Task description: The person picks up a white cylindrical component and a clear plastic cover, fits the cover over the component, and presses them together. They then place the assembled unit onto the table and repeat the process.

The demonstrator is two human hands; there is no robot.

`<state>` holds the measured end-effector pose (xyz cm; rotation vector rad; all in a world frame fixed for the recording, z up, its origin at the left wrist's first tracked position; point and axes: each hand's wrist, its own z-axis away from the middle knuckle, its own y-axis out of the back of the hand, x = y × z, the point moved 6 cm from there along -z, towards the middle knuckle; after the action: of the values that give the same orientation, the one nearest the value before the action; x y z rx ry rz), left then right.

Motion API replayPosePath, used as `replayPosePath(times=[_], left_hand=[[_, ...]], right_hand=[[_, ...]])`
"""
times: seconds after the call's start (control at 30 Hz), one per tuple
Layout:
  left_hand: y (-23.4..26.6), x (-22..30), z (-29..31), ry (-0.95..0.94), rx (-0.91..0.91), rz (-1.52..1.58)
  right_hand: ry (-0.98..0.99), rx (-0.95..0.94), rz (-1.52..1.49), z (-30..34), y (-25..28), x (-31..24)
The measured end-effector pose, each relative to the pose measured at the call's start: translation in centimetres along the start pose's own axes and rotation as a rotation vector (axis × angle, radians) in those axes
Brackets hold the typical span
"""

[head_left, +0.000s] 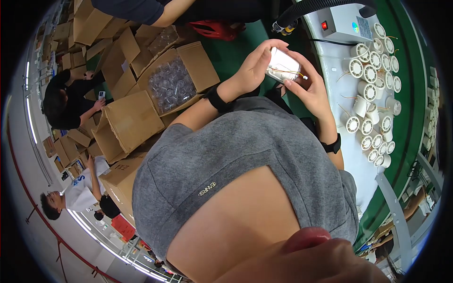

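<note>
In front of my chest, both hands hold a white housing with a clear plastic edge (282, 63). A thin red-and-yellow wire with a small white connector lies across it. My left hand (257, 65) closes on its left side, thumb on the near face. My right hand (311, 87) grips the right side, its thumb at the lower edge near the connector. Fingers behind the housing are partly hidden. On the white table (337, 85) to the right stand several white cylindrical housings (367, 90) with slotted round ends, some trailing thin wires.
An open cardboard box (200, 66) of clear plastic cups (172, 85) is at my left, among more cartons. A grey machine with a red switch (342, 26) and a black hose (306, 9) are at the table's far end. Other people stand nearby at the left and far side.
</note>
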<state>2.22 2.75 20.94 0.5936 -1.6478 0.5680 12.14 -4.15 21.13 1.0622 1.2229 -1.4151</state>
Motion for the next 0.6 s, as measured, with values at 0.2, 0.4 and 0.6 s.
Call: replayPosePath(times=[0.2, 0.4, 0.6], left_hand=[[-0.5, 0.0, -0.2, 0.056, -0.06, -0.015], [-0.5, 0.4, -0.4, -0.018, -0.012, -0.053], [-0.7, -1.0, -0.1, 0.107, -0.013, 0.0]], right_hand=[[-0.005, 0.022, -0.001, 0.2, 0.2, -0.7], [0.027, 0.024, -0.007, 0.1, 0.1, 0.0], [0.086, 0.067, 0.133, 0.2, 0.3, 0.8]])
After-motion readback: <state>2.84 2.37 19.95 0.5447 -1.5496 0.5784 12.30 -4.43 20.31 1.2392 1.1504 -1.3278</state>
